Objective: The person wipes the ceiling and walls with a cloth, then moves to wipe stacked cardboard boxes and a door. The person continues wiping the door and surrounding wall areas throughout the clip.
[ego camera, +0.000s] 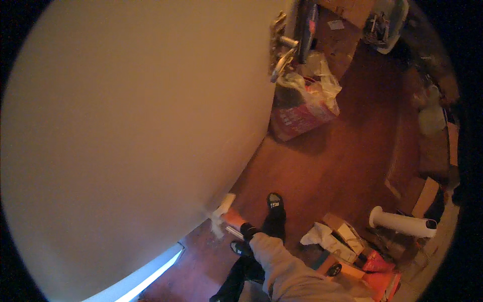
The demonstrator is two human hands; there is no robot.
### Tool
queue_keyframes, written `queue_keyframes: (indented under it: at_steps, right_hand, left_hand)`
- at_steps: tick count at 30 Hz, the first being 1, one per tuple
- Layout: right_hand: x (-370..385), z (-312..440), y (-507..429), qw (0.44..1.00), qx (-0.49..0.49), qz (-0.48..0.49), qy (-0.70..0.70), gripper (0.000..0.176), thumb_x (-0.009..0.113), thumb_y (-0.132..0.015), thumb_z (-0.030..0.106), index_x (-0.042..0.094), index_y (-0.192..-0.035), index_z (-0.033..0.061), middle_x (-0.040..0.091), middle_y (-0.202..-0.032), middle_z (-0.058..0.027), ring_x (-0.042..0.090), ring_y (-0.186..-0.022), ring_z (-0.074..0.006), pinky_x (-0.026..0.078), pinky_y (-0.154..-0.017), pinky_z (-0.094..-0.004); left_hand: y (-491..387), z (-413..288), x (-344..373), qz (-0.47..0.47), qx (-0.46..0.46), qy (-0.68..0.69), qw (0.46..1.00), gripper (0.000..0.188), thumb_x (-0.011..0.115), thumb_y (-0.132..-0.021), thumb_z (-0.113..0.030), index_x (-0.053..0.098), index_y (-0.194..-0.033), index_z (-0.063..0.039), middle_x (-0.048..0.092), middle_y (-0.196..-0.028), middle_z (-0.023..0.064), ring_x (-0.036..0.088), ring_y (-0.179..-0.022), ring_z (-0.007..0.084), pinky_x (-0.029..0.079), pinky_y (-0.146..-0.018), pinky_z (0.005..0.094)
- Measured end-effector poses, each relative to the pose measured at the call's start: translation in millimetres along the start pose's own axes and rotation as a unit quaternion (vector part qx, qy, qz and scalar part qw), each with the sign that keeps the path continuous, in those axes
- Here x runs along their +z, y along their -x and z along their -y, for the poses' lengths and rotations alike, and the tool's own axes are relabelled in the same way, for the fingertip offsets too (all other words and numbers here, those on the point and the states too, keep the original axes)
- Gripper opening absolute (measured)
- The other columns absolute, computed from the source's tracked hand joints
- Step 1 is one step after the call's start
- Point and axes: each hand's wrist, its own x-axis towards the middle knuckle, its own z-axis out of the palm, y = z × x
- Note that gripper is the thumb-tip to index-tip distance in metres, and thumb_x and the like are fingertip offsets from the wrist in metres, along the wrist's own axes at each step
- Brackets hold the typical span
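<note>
My right hand [234, 218], at the end of a light sleeve with a dark band at the wrist, is low by the foot of a large plain wall [143, 113]. It appears closed round a pale, blurred object [226, 203], whose kind I cannot tell; a whitish part of it hangs below the fingers. A short, light metal-looking rod or tube [234, 231] shows beside the wrist. Both dark shoes stand on the reddish-brown floor [302, 177] near the hand. My left hand is out of view.
A red and clear plastic bag [302, 117] stands against the wall, near a metal wall bracket [285, 45]. At the right lie a white cylinder [402, 223], open cardboard packaging [339, 241] and a red bag [381, 279]. A bin of small items [400, 32] stands at the top right.
</note>
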Motion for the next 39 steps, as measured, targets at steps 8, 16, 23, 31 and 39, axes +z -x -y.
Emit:
queue_keyframes:
  at_steps: [8, 16, 23, 31, 39]
  right_hand:
    - [-169, 61, -49, 0.937, -0.109, -0.322, -0.078, 0.042, 0.066, -0.086, 0.015, 0.061, -0.124, -0.0019, 0.068, -0.120, -0.0168, 0.065, -0.113, -0.0330, 0.051, -0.095, -0.0399]
    - [-286, 159, -101, 0.901, -0.183, -0.393, 0.002, 0.048, 0.067, -0.084, 0.019, 0.061, -0.127, 0.0005, 0.065, -0.127, -0.0207, 0.060, -0.119, -0.0380, 0.045, -0.103, -0.0437]
    - [-333, 161, -212, 0.862, -0.167, -0.478, -0.021, 0.040, 0.069, -0.086, 0.025, 0.068, -0.116, -0.0003, 0.068, -0.119, -0.0229, 0.061, -0.115, -0.0422, 0.048, -0.098, -0.0466]
    - [-271, 32, -282, 0.918, -0.176, -0.320, -0.153, 0.048, 0.049, -0.098, 0.022, 0.047, -0.143, 0.0049, 0.050, -0.141, -0.0220, 0.046, -0.130, -0.0413, 0.037, -0.110, -0.0432]
    - [-23, -114, -204, 0.960, -0.025, -0.046, -0.276, 0.030, 0.061, -0.095, 0.022, 0.060, -0.122, 0.0110, 0.063, -0.113, -0.0064, 0.062, -0.099, -0.0209, 0.054, -0.073, -0.0350]
  left_hand:
    - [-9, -36, 58, 0.046, 0.034, -0.056, 0.997, 0.032, 0.061, -0.099, -0.022, 0.061, -0.120, 0.002, 0.065, -0.115, 0.0137, 0.066, -0.100, 0.0239, 0.055, -0.084, 0.0366]
    - [-38, -92, 122, 0.054, 0.042, -0.107, 0.992, 0.029, 0.064, -0.096, -0.018, 0.061, -0.120, 0.000, 0.066, -0.115, 0.0151, 0.067, -0.099, 0.0270, 0.056, -0.080, 0.0378]
    - [-81, -62, 161, 0.051, 0.036, -0.152, 0.986, 0.028, 0.065, -0.096, -0.017, 0.063, -0.116, 0.001, 0.067, -0.112, 0.0156, 0.068, -0.097, 0.0261, 0.057, -0.078, 0.0367]
    - [-113, -40, 161, 0.129, 0.214, -0.362, 0.898, 0.023, 0.067, -0.095, -0.017, 0.064, -0.113, -0.003, 0.066, -0.116, 0.0137, 0.069, -0.096, 0.0255, 0.058, -0.076, 0.0367]
    - [-133, -17, 142, 0.091, 0.061, -0.177, 0.978, 0.020, 0.064, -0.096, -0.015, 0.066, -0.112, -0.003, 0.067, -0.112, 0.0125, 0.068, -0.096, 0.0236, 0.058, -0.077, 0.0366]
